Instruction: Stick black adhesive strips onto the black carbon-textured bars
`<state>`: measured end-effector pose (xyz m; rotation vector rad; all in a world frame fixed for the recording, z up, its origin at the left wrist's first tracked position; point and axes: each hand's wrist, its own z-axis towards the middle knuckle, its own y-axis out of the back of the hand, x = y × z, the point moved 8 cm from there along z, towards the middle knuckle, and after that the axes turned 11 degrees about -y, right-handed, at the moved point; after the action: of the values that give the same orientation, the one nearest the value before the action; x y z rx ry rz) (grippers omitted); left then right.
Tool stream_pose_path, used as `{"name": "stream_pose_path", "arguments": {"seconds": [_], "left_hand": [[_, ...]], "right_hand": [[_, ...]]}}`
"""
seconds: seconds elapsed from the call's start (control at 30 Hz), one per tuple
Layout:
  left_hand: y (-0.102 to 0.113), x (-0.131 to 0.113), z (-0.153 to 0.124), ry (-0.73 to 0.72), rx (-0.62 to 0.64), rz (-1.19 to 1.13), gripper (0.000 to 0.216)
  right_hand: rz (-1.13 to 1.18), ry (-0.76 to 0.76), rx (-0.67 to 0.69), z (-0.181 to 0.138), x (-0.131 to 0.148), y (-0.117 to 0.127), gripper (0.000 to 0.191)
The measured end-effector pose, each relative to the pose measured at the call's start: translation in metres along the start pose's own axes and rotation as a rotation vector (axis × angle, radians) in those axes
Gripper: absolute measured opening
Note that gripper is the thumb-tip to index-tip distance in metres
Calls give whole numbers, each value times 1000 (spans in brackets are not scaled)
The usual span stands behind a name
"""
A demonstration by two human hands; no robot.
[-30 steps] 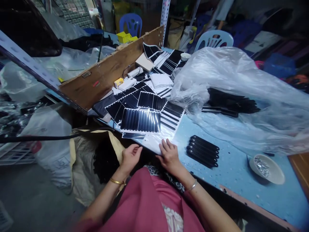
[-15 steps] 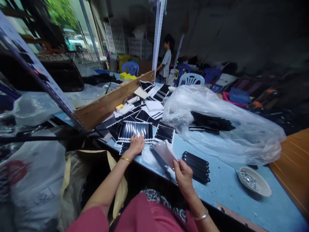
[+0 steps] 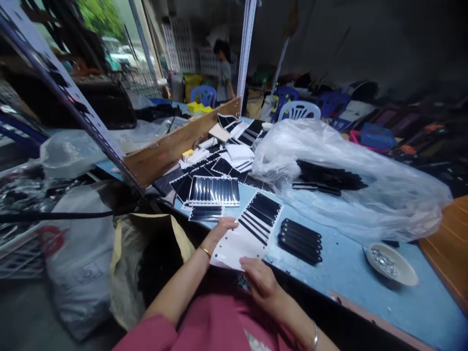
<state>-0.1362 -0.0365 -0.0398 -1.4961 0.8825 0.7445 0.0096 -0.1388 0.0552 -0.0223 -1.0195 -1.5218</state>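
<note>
A white backing sheet with a few black strips on its far half lies tilted over the table's front edge. My left hand pinches its left edge between closed fingers. At the near edge, my right hand grips the same sheet, thumb on top. Bare white backing with small dark holes fills the near half. Just right of the sheet sits a group of black strips with end holes. Beyond my left hand, a glossy sheet of black strips rests on other similar sheets.
A bowl of small shiny metal pieces stands at the right. A large clear plastic bag covers black pieces on the blue table. A wooden board edges the left side; an open sack stands below. Another person is behind.
My left hand has left the glossy sheet and now holds the white-backed sheet. My right hand has drawn that sheet nearer, its strips now facing up. The person behind has moved left.
</note>
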Motion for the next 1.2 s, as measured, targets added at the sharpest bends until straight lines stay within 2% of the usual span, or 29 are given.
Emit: {"name": "stream_pose_path", "arguments": {"seconds": [0.07,0.13,0.23,0.3,0.37,0.47,0.57,0.77,1.0,1.03,1.1,1.2], "left_hand": [[9,3,0,8,-40,-15,33],[14,5,-2,-2,-72,-19,34],[14,3,-7,-34,-151,5,34],[10,1,-12,-50,-197,19,33],[4,-1,-14,-62,-211,14,32],[-5,-1,-15,-69,-207,4,28],[-7,1,-14,-66,-211,24,21],[-12,1,-1,-82,-162,78,19],[-8,4,1,-18,-146,64,29],[-6,5,2,-14,-143,72,31],[1,7,6,-26,-161,132,34],[21,0,15,-147,-271,414,39]], "right_hand": [[-20,-82,61,-8,-11,-4,25],[-13,-149,55,-9,-23,1,26],[-18,-180,-81,4,-44,13,25],[-99,-198,-186,17,-63,14,21],[-175,-233,-234,29,-84,6,18],[-177,-350,-158,38,-115,-17,20],[-62,-489,-79,36,-133,-31,22],[414,-831,-33,27,-159,-29,21],[731,-1032,13,32,-178,-37,20],[772,-1056,-26,35,-179,-34,19],[854,-1086,-187,41,-181,-17,20],[868,-1007,-469,48,-175,38,22]]}}
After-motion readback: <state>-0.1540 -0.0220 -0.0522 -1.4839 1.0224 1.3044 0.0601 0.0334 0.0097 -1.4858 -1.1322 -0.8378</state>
